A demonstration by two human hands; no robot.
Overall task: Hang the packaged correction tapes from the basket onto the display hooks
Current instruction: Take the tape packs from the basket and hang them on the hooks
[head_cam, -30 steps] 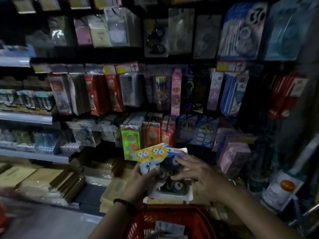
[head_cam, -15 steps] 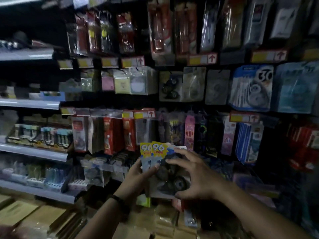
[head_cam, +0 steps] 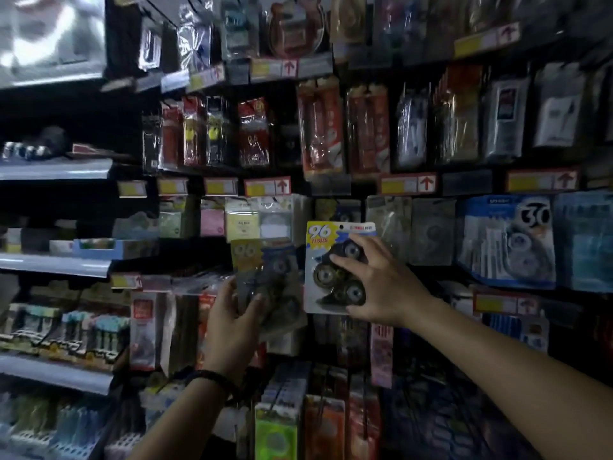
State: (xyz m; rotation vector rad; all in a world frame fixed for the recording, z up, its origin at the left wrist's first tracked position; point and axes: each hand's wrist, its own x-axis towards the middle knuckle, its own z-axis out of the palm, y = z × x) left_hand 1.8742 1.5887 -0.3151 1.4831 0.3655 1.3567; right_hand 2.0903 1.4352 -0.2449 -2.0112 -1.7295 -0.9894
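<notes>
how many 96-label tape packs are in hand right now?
2. One bright pack in the right hand, raised higher; one dim pack in the left hand, lower and to its left. That one is blurred; more may be stacked behind it.

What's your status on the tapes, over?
Right hand grips one correction tape pack, up against hanging stock. Left hand holds the spare pack lower. Hook hidden; hanging unconfirmed.

The right hand (head_cam: 381, 287) is covering the lit pack (head_cam: 323, 257) along its right side. The dim pack (head_cam: 268, 273) in the left hand (head_cam: 232, 323) is blurring in shadow, print unreadable. Blur is smearing the shelf (head_cam: 53, 38) at upper left; the bottom edge is cutting both forearms (head_cam: 497, 376).
</notes>
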